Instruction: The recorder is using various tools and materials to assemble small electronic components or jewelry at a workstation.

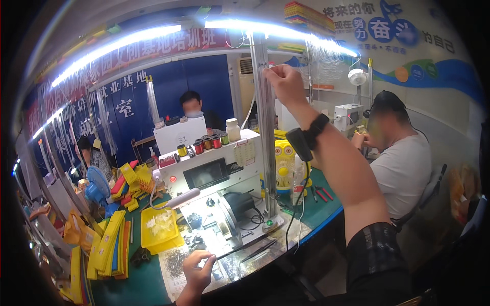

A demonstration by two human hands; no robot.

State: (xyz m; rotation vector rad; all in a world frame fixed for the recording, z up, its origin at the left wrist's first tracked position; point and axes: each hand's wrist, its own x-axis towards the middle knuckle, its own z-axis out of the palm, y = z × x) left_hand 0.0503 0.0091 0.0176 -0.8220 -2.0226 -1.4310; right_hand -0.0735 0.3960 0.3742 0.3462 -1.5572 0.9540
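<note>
My right hand (287, 84) is raised high beside the upright metal post (264, 127), thumb and fingers pinched together. Whatever it pinches is too fine to make out. A black band with a small device (306, 136) is strapped round that wrist, and a dark cable hangs from it. Low over the table's front edge, my left hand (198, 270) is also closed in a pinch. From near its fingertips a thin dark rod (245, 247) runs to the right; whether the fingers hold it is unclear. Black tweezers (260, 251) lie beside the rod.
Ahead stands a white machine (242, 176) with a screen, thread spools (206, 143) on top and a lit lamp (184, 198). A yellow tray (161, 229) and stacked yellow strips (109, 245) are on the left. Red-handled pliers (322, 194) lie right, near a seated person (403, 163).
</note>
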